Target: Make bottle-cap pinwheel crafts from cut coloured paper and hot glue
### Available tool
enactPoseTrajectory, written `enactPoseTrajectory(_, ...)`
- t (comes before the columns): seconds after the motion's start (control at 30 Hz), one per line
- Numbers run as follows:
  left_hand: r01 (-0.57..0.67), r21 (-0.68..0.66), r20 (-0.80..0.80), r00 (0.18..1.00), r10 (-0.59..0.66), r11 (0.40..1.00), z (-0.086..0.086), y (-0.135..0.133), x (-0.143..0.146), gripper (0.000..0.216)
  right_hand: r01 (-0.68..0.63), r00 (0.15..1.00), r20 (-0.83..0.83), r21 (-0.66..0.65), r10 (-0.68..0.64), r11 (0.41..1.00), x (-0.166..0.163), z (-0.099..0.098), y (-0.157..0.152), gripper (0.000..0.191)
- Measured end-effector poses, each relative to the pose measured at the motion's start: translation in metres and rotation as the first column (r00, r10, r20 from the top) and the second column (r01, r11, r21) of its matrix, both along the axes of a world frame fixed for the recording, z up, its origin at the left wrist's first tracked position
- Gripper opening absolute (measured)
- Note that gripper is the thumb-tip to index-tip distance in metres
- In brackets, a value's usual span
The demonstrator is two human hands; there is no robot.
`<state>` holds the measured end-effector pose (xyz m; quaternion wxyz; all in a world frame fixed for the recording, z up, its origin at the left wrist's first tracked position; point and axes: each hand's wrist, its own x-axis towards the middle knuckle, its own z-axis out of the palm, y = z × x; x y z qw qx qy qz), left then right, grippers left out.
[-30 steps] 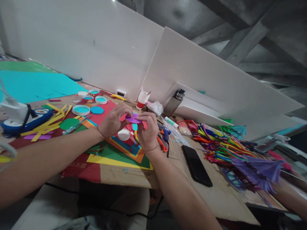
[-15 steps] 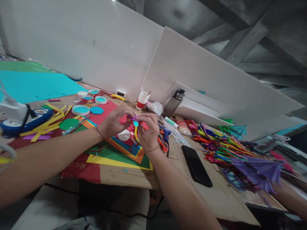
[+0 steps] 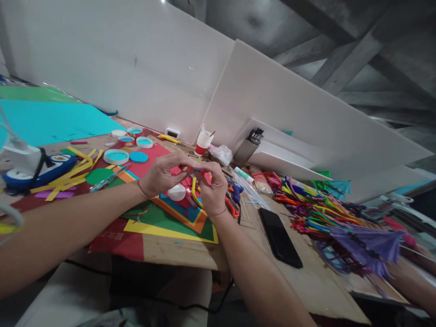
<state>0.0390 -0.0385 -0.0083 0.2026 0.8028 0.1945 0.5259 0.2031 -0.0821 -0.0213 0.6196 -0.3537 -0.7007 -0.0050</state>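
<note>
My left hand (image 3: 163, 172) and my right hand (image 3: 214, 186) are raised over the middle of the table, fingertips almost meeting. Both pinch a small, mostly red craft piece (image 3: 190, 169), seen edge-on and largely covered by the fingers. A curved yellow strip (image 3: 195, 193) shows just below it beside my right hand; whether it is joined to the piece I cannot tell. Beneath the hands are a white disc (image 3: 176, 192), red paper scraps and a stack of coloured paper sheets (image 3: 163, 221) in blue, orange, green and yellow.
Left lie blue-filled round lids (image 3: 116, 156), yellow paper strips (image 3: 61, 179) and a power strip (image 3: 41, 170). A paper cup (image 3: 203, 142) and a bottle (image 3: 249, 146) stand behind. Right are a glue gun (image 3: 235, 190), a phone (image 3: 279, 237), pipe cleaners (image 3: 316, 209) and another person's arm (image 3: 413, 281).
The small piece has been turned between my fingers: its purple face and light-blue tab showed before, and now a red edge shows. My hands have stayed in nearly the same place.
</note>
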Motion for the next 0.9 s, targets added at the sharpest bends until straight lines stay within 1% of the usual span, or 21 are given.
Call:
enactPoseTrajectory(0.07, 0.003, 0.025, 0.003, 1.0, -0.003, 1.0, 0.0013, -0.0004, 0.0002, 0.011, -0.023, 0.999, -0.029, -0.046, 0.022, 0.999, 0.0006, -0.0023, 0.0015, 0.011)
enactPoseTrajectory(0.17, -0.002, 0.007, 0.004, 1.0, 0.002, 1.0, 0.002, 0.0002, 0.0009, 0.012, -0.041, 0.996, -0.085, -0.096, 0.033, 0.995, 0.0008, -0.0053, 0.0035, 0.012)
enactPoseTrajectory(0.37, 0.061, -0.043, 0.066, 0.996, -0.058, 0.997, 0.0012, 0.0011, 0.0043, 0.013, -0.083, 0.991, -0.118, -0.125, 0.068, 0.989, 0.0004, -0.0066, 0.0065, 0.01)
enactPoseTrajectory(0.47, 0.077, -0.117, 0.084, 0.994, -0.067, 0.99, 0.0011, 0.0009, 0.0065, 0.016, -0.115, 0.978, -0.191, -0.151, 0.085, 0.982, -0.0018, -0.0055, 0.0065, 0.01)
enactPoseTrajectory(0.57, 0.097, -0.23, 0.09, 0.993, -0.079, 0.968, 0.0012, 0.0006, 0.0083, 0.024, -0.151, 0.957, -0.275, -0.213, 0.089, 0.965, -0.005, -0.0042, 0.005, 0.017)
enactPoseTrajectory(0.67, 0.119, -0.307, 0.085, 0.992, -0.097, 0.944, 0.0005, 0.0005, 0.0093, 0.03, -0.142, 0.962, -0.264, -0.277, 0.067, 0.95, -0.0067, -0.003, 0.003, 0.022)
enactPoseTrajectory(0.77, 0.125, -0.316, 0.085, 0.991, -0.104, 0.94, -0.0012, 0.0004, 0.0096, 0.033, -0.13, 0.964, -0.262, -0.291, 0.052, 0.948, -0.0066, -0.002, 0.002, 0.02)
enactPoseTrajectory(0.9, 0.109, -0.27, 0.088, 0.992, -0.088, 0.957, -0.0021, -0.0007, 0.0094, 0.03, -0.156, 0.954, -0.288, -0.254, 0.079, 0.955, -0.0062, -0.0009, 0.0018, 0.016)
